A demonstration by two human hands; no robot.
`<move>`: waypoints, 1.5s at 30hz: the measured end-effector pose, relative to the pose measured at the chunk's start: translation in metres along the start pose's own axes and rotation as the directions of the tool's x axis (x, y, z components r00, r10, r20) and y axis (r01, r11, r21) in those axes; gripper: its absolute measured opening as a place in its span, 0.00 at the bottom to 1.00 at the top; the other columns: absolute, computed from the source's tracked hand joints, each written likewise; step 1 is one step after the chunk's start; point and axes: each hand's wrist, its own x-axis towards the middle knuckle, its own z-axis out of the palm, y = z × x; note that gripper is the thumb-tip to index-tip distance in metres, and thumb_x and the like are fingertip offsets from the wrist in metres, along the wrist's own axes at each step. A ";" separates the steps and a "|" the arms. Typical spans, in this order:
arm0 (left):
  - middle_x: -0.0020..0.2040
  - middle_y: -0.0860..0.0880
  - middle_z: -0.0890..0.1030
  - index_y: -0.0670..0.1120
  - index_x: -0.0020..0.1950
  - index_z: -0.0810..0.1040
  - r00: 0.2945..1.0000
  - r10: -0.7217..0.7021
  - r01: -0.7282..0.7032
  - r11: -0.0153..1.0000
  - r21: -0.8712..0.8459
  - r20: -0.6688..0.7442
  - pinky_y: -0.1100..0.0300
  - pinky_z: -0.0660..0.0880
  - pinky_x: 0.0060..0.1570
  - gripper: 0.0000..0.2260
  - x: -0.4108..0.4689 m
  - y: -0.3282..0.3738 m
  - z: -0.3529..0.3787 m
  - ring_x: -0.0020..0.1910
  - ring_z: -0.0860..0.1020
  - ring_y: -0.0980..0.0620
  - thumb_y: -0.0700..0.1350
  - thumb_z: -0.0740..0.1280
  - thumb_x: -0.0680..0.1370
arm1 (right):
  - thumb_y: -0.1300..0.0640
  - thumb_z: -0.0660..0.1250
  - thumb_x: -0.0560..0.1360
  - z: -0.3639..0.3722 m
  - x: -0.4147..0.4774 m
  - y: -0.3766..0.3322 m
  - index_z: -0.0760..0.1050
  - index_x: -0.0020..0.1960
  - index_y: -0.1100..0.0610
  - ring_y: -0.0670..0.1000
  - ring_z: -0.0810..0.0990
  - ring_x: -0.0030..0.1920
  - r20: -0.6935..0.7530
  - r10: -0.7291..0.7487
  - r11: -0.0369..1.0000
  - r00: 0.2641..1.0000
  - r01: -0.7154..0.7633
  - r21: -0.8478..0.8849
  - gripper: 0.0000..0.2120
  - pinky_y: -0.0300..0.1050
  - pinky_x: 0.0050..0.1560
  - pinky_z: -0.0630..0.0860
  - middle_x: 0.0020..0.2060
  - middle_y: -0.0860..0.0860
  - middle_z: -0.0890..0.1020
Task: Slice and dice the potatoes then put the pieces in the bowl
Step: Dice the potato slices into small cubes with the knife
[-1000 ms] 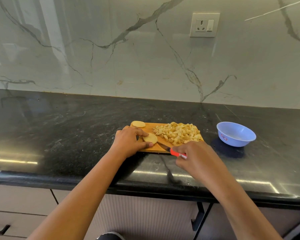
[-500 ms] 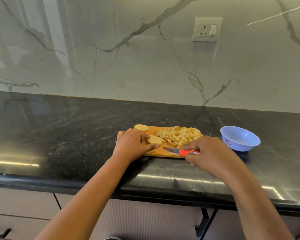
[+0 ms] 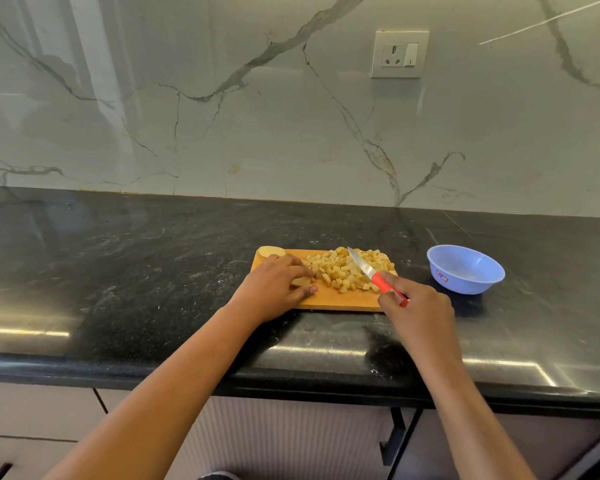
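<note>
A wooden cutting board (image 3: 343, 299) lies on the black counter. A heap of diced potato (image 3: 343, 271) covers its far right part. My left hand (image 3: 274, 289) holds a potato slice (image 3: 301, 281) flat on the board, fingers curled over it. Another potato slice (image 3: 271, 251) sits at the board's far left corner. My right hand (image 3: 416, 313) grips the red handle of a knife (image 3: 373, 273); its blade points up and left, raised over the diced heap. A light blue bowl (image 3: 465, 270) stands to the right of the board, with nothing visible inside.
The black stone counter (image 3: 136, 271) stretches left and right of the board. A marble wall with a socket (image 3: 399, 54) rises behind it. The counter's front edge runs below my forearms, with drawers underneath.
My right hand has lifted the knife from the board's near edge and swung its blade up over the diced heap. My left hand has closed further over the slice.
</note>
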 end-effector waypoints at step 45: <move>0.49 0.56 0.80 0.53 0.52 0.83 0.987 0.004 -0.008 1.000 0.023 0.163 0.62 0.72 0.46 0.07 0.038 0.018 -0.038 0.46 0.76 0.58 0.51 0.69 0.76 | 0.55 0.66 0.75 0.011 0.006 0.018 0.78 0.61 0.48 0.49 0.78 0.35 0.000 0.027 0.973 1.000 -0.026 0.231 0.16 0.45 0.40 0.74 0.36 0.49 0.83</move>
